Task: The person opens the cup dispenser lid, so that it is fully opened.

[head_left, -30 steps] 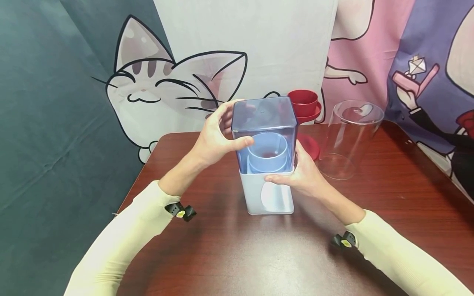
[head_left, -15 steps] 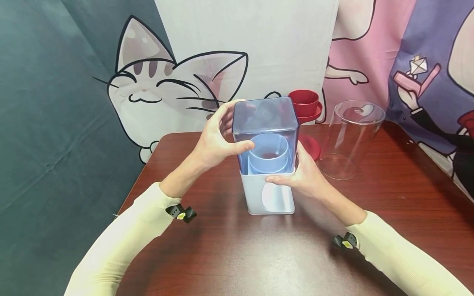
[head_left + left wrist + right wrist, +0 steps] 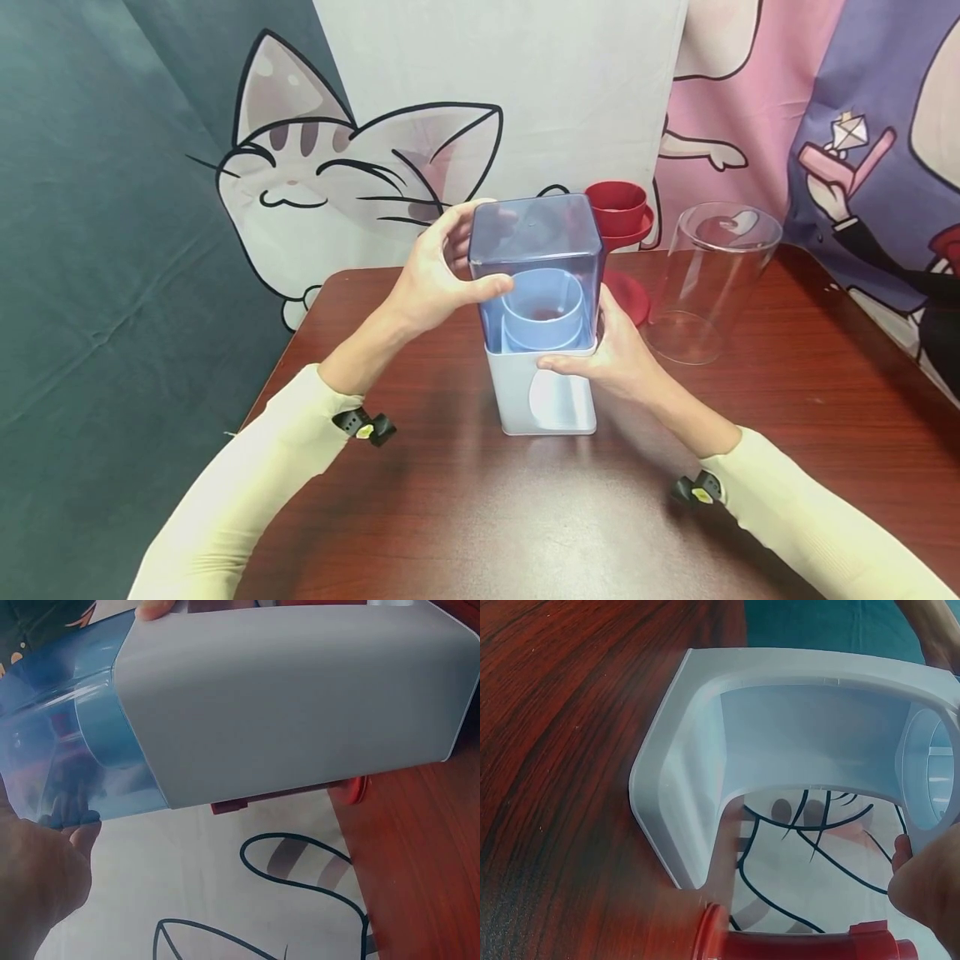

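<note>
In the head view a white square-sided housing [image 3: 512,396] stands upright on the table. A translucent blue square cover [image 3: 536,229] sits over its top, and a round collar [image 3: 543,333] shows through the cover's wall. My left hand [image 3: 435,279] grips the cover from the left side, thumb on the near face, other fingers behind. My right hand [image 3: 615,354] holds the housing's top edge at the right, its thumb across the front. In the right wrist view the housing [image 3: 810,735] has a large curved cut-out through it and a round opening near its top.
Behind the housing stands a red stand [image 3: 617,212] with a cup-like top and a round base, partly hidden by the cover. To the right is a clear cylinder [image 3: 693,292]. A printed cloth [image 3: 585,83] hangs behind the brown table [image 3: 810,417].
</note>
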A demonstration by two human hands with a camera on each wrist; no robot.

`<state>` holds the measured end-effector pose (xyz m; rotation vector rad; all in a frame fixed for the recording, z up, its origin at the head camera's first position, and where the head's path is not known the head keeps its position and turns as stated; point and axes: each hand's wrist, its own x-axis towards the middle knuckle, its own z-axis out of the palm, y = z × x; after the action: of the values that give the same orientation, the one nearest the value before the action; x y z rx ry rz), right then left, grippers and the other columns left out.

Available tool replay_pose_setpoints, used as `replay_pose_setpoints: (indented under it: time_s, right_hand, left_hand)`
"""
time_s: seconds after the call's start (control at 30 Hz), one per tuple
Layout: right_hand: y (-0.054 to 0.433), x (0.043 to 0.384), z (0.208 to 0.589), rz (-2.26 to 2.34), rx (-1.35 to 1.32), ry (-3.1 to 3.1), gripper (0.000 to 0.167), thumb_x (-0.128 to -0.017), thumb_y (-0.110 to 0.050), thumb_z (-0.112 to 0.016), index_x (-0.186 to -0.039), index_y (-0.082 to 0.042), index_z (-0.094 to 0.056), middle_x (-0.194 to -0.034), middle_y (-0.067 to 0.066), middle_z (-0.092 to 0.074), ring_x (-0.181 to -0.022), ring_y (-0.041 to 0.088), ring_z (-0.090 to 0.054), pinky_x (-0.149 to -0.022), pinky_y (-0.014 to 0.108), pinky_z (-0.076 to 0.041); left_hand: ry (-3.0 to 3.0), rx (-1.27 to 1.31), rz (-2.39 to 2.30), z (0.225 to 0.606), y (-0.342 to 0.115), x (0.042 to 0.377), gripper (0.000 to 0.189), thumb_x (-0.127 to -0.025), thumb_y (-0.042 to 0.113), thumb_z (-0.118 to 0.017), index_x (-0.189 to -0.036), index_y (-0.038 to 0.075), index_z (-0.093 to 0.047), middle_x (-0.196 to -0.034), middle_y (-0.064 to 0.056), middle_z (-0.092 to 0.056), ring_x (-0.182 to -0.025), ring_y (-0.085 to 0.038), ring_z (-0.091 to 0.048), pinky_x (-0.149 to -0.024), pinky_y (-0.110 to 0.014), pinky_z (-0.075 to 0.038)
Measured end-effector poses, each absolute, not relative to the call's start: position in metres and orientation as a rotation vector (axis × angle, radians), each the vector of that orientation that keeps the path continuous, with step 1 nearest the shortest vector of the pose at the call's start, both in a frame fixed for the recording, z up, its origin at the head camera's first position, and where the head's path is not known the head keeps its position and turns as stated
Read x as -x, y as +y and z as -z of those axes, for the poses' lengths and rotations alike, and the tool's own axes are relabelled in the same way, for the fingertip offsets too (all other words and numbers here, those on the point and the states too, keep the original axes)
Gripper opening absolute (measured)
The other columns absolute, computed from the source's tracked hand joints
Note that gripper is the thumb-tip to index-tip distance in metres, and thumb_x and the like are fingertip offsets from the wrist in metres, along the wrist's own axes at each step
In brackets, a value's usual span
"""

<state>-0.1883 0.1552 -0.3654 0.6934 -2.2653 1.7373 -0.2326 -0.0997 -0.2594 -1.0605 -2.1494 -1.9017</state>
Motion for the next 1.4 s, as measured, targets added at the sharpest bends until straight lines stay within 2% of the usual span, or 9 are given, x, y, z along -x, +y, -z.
replay_pose_setpoints:
  time_s: [0.43, 0.77, 0.97, 1.1, 1.2, 1.4]
  right_hand:
    - [0.156, 0.188, 0.369, -1.691, -0.666, -2.281, 0.098, -0.07, -0.009, -0.099, -0.151, -0.01, -0.042, -0.135, 0.008, -0.062, -0.119, 0.022, -0.06, -0.098, 0.026, -0.055]
    - [0.155, 0.19, 0.368, -1.772, -0.734, -2.256, 0.1, -0.072, -0.011, -0.098, -0.154, -0.017, -0.041, -0.137, 0.003, -0.062, -0.121, 0.021, -0.061, -0.099, 0.032, -0.057]
    - [0.155, 0.188, 0.37, -1.731, -0.691, -2.263, 0.098, -0.071, -0.009, -0.098, -0.152, -0.012, -0.043, -0.136, 0.006, -0.062, -0.119, 0.021, -0.061, -0.099, 0.028, -0.055]
    - [0.154, 0.187, 0.369, -1.751, -0.662, -2.258, 0.101, -0.069, -0.006, -0.098, -0.153, -0.009, -0.042, -0.138, 0.009, -0.061, -0.12, 0.024, -0.06, -0.1, 0.026, -0.053]
    - [0.153, 0.187, 0.369, -1.746, -0.656, -2.276, 0.102, -0.07, -0.008, -0.098, -0.154, -0.01, -0.041, -0.139, 0.009, -0.059, -0.122, 0.025, -0.059, -0.101, 0.028, -0.053]
    - [0.154, 0.188, 0.368, -1.684, -0.633, -2.311, 0.1, -0.07, -0.012, -0.099, -0.153, -0.011, -0.043, -0.137, 0.006, -0.061, -0.12, 0.023, -0.06, -0.1, 0.033, -0.055]
  left_hand:
    - [-2.194, 1.03, 1.983, 0.255, -0.101, 0.234, 0.081, -0.079, 0.0, -0.086, -0.151, 0.003, -0.05, -0.135, -0.015, -0.066, -0.118, -0.03, -0.068, -0.104, -0.038, -0.057]
    - [-2.159, 1.12, 1.774, 0.259, -0.103, 0.228, 0.086, -0.075, 0.0, -0.089, -0.15, 0.002, -0.049, -0.134, -0.011, -0.067, -0.118, -0.025, -0.066, -0.109, -0.039, -0.052]
    - [-2.173, 1.095, 1.857, 0.257, -0.103, 0.234, 0.081, -0.077, 0.005, -0.088, -0.149, 0.001, -0.051, -0.132, -0.014, -0.068, -0.113, -0.027, -0.069, -0.102, -0.038, -0.057]
    - [-2.164, 1.019, 1.999, 0.256, -0.105, 0.24, 0.074, -0.082, 0.011, -0.083, -0.149, 0.001, -0.053, -0.129, -0.012, -0.068, -0.109, -0.023, -0.068, -0.093, -0.029, -0.057]
    - [-2.152, 0.993, 2.053, 0.257, -0.107, 0.24, 0.074, -0.082, 0.009, -0.082, -0.149, 0.001, -0.053, -0.129, -0.012, -0.068, -0.108, -0.022, -0.067, -0.09, -0.027, -0.058]
    - [-2.104, 1.107, 2.0, 0.256, -0.105, 0.237, 0.08, -0.079, 0.0, -0.083, -0.151, 0.001, -0.05, -0.134, -0.016, -0.065, -0.114, -0.03, -0.068, -0.097, -0.037, -0.06]
